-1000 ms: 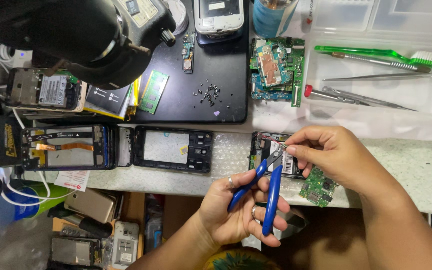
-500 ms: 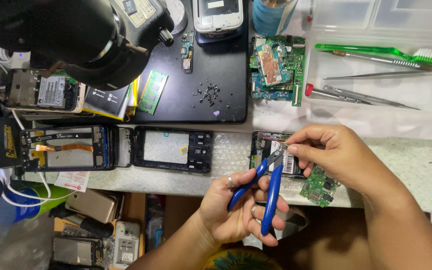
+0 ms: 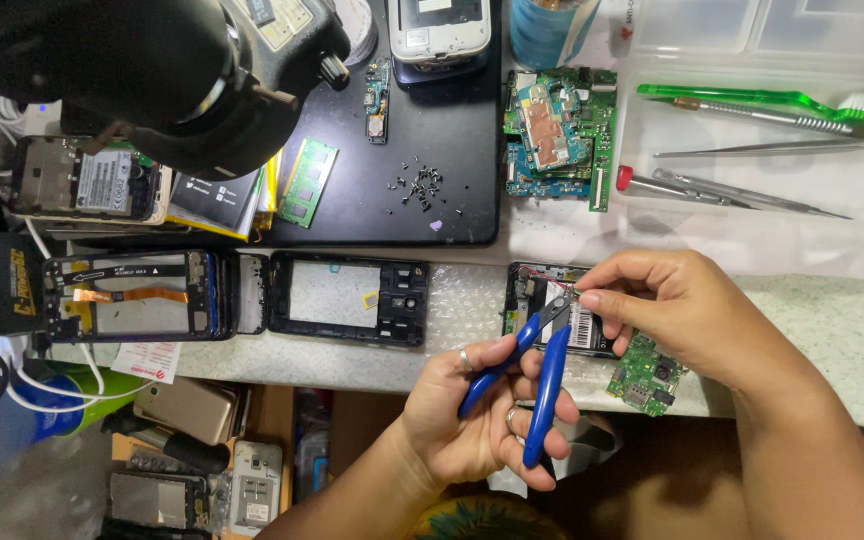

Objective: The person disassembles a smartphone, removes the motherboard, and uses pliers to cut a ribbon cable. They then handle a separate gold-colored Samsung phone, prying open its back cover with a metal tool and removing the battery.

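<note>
Little has shifted since the earlier frames: both hands stay at the same spot by the surface's front edge. Curled around the blue-handled metal cutting pliers (image 3: 532,365), the left hand (image 3: 477,420) keeps them gripped, their tips at the opened black phone body (image 3: 552,310). Just above, the right hand (image 3: 687,310) pinches its fingertips (image 3: 590,298) together at a thin red wire over that phone. Beside the right hand lies a small green circuit board (image 3: 645,377).

My table (image 3: 812,330) carries a black mat (image 3: 442,120) toward its far edge, two opened phone frames (image 3: 347,298) along the near edge, and a white tray (image 3: 752,110) at the far right corner.
</note>
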